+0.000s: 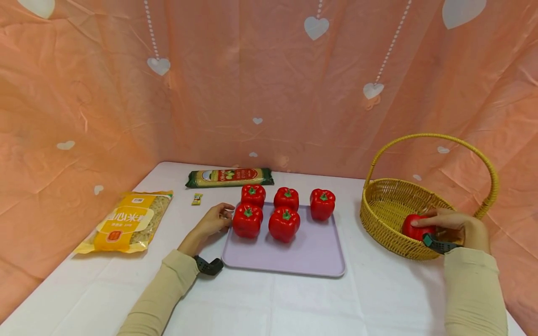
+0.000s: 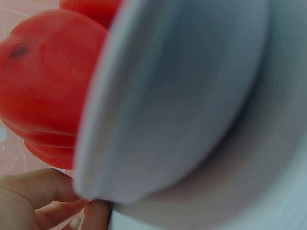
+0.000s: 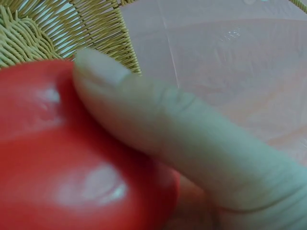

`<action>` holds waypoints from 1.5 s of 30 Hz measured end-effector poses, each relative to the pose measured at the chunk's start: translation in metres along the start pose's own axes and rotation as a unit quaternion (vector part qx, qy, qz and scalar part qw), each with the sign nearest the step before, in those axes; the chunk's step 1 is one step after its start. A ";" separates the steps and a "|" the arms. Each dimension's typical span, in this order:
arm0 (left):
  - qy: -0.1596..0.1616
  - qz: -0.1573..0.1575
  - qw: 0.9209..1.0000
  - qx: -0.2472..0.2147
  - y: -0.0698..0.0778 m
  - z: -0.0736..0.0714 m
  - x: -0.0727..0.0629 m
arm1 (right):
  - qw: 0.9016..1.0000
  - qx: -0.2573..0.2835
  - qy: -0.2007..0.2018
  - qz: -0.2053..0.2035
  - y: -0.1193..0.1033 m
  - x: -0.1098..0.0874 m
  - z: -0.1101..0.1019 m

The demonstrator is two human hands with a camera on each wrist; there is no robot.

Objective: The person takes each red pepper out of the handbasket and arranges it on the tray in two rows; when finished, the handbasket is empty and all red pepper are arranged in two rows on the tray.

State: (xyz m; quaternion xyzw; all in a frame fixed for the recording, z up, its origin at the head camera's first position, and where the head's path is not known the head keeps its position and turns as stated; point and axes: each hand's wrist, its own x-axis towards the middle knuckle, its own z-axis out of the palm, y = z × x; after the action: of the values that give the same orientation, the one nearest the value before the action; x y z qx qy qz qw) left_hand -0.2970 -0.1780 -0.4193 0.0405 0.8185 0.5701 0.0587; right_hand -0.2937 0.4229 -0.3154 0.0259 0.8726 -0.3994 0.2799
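My right hand (image 1: 447, 221) grips a red bell pepper (image 1: 414, 227) inside the front part of the yellow wicker basket (image 1: 378, 233). In the right wrist view the thumb (image 3: 144, 110) presses along the glossy side of this pepper (image 3: 81, 158). At the left edge of the pale purple tray (image 1: 286, 261), my left hand (image 1: 213, 220) pinches the rim, thumb and fingers curled about it in the left wrist view. Several red peppers with green stems stand on the tray, among them a front one (image 1: 284, 225) and a right one (image 1: 322, 204).
Behind the tray lies a long green-ended noodle pack (image 1: 229, 178). A small yellow wrapped packet (image 1: 196, 199) is left of it, and a yellow bag (image 1: 126, 221) lies at far left. The basket's tall handle (image 1: 433, 136) arches over its opening. Pink curtain (image 1: 269, 93) encloses the white table.
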 end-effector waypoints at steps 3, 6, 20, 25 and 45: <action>-0.003 0.001 1.000 0.002 -0.001 0.000 0.000 | 1.000 -0.009 -0.013 0.000 -0.001 -0.001 0.000; -0.004 0.006 1.000 0.002 -0.001 0.000 0.000 | 0.999 -0.009 -0.038 -0.008 -0.002 -0.001 -0.002; 0.000 0.004 1.000 0.002 -0.001 -0.001 0.001 | 0.966 -0.150 0.101 -0.186 -0.048 -0.019 0.010; -0.003 0.008 1.000 -0.001 0.000 -0.001 0.000 | 0.958 -0.136 0.128 -0.218 -0.067 -0.024 0.025; 0.000 0.023 1.000 0.002 0.001 0.000 -0.002 | 0.933 -0.022 0.164 -0.318 -0.104 -0.002 0.123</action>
State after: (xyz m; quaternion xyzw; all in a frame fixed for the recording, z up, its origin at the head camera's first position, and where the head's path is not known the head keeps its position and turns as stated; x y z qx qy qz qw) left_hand -0.2953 -0.1780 -0.4186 0.0589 0.8187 0.5693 0.0454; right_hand -0.2618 0.2651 -0.3081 -0.1939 0.8776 -0.4383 -0.0086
